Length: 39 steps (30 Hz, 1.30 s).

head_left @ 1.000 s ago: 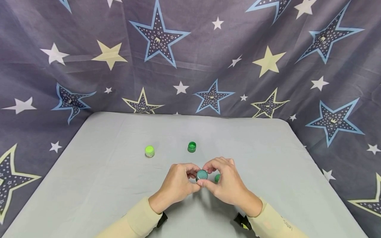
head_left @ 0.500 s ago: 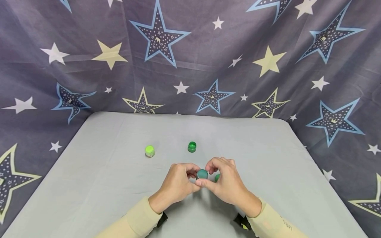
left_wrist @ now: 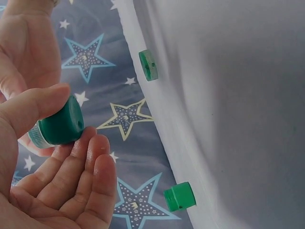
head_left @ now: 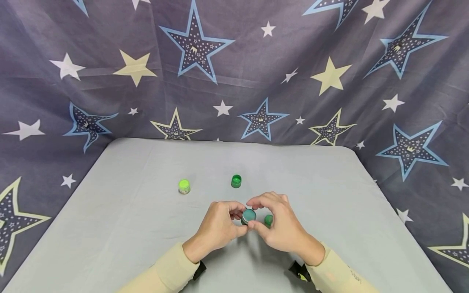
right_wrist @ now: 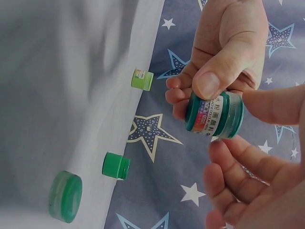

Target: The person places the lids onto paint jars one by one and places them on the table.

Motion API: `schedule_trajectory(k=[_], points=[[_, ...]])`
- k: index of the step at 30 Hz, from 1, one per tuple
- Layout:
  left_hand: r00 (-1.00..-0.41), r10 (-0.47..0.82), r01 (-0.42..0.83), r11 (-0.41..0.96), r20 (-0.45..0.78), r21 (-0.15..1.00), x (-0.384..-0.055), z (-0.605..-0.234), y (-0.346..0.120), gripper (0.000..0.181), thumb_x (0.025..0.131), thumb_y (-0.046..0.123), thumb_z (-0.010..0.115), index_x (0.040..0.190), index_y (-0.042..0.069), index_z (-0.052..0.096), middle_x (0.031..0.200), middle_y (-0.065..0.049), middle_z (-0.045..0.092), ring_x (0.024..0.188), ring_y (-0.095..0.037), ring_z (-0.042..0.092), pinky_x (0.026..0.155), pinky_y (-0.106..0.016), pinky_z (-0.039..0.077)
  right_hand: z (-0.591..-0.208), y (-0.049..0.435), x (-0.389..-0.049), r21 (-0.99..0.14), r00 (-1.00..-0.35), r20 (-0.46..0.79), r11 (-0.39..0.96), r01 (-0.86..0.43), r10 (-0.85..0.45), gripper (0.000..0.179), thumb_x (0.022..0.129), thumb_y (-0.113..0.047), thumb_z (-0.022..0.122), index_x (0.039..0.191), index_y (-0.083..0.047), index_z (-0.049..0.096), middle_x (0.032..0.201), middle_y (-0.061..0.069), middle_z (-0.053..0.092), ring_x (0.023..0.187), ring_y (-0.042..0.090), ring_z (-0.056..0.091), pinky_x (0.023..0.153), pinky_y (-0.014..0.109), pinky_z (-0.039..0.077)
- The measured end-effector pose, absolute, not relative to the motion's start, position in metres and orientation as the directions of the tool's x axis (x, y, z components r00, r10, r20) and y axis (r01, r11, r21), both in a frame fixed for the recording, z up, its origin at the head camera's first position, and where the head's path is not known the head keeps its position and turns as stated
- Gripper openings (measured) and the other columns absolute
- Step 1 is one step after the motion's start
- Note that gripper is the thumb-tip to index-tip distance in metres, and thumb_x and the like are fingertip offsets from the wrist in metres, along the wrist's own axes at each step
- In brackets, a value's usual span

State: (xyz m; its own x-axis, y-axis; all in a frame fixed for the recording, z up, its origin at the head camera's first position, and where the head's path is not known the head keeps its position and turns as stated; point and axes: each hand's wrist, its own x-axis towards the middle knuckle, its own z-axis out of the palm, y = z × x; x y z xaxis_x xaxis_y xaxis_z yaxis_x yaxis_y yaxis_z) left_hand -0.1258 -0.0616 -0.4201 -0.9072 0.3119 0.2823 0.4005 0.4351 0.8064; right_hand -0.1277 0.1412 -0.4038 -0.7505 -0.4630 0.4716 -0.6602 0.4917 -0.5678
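Observation:
My left hand (head_left: 221, 226) holds a dark teal-green paint jar (right_wrist: 207, 114) just above the table, its thumb pressed along the jar's side. The jar has a printed label and a ridged clear lid (right_wrist: 233, 116). My right hand (head_left: 280, 224) has its thumb and fingers around that lid, the thumb at the near rim and the index finger over the far side. An open green paint jar (head_left: 236, 181) stands farther back. Beside my right hand lies a round green and clear lid (right_wrist: 65, 196), partly hidden in the head view.
A lime-green paint jar (head_left: 184, 186) stands back left with a lime top. Everything is on a pale grey cloth-covered table (head_left: 128, 228). A dark curtain with stars (head_left: 234, 73) hangs behind and along the sides. Dark wrist straps show under both sleeves.
The right thumb has shifted right along the jar's rim, and the index finger has swung left over the far side. More of the loose green lid shows. The left hand has stayed put.

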Motion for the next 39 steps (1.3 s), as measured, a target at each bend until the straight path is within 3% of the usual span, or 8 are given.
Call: schedule_trajectory(k=[22, 39], points=[[-0.907, 0.321, 0.403, 0.466, 0.274, 0.788, -0.1262, -0.4202, -0.0614, 0.020, 0.075, 0.008, 0.090, 0.091, 0.013, 0.079, 0.079, 0.011, 0.073, 0.075, -0.014, 0.069, 0.067, -0.024, 0.053, -0.4056, 0.1389, -0.1285, -0.580, -0.753, 0.472, 0.481, -0.657, -0.458, 0.032, 0.077, -0.011, 0.090, 0.103, -0.020, 0.074, 0.098, -0.018, 0.068, 0.096, 0.006, 0.059, 0.084, 0.038, 0.031], [-0.911, 0.312, 0.392, 0.450, 0.270, 0.802, -0.1265, -0.4200, -0.0619, 0.018, 0.075, 0.008, 0.089, 0.089, 0.015, 0.080, 0.078, 0.012, 0.073, 0.076, -0.018, 0.071, 0.067, -0.024, 0.053, -0.4065, 0.1377, -0.1267, -0.575, -0.782, 0.466, 0.529, -0.624, -0.414, 0.030, 0.078, -0.024, 0.092, 0.098, -0.020, 0.070, 0.087, -0.013, 0.063, 0.087, 0.010, 0.058, 0.081, 0.036, 0.029]])
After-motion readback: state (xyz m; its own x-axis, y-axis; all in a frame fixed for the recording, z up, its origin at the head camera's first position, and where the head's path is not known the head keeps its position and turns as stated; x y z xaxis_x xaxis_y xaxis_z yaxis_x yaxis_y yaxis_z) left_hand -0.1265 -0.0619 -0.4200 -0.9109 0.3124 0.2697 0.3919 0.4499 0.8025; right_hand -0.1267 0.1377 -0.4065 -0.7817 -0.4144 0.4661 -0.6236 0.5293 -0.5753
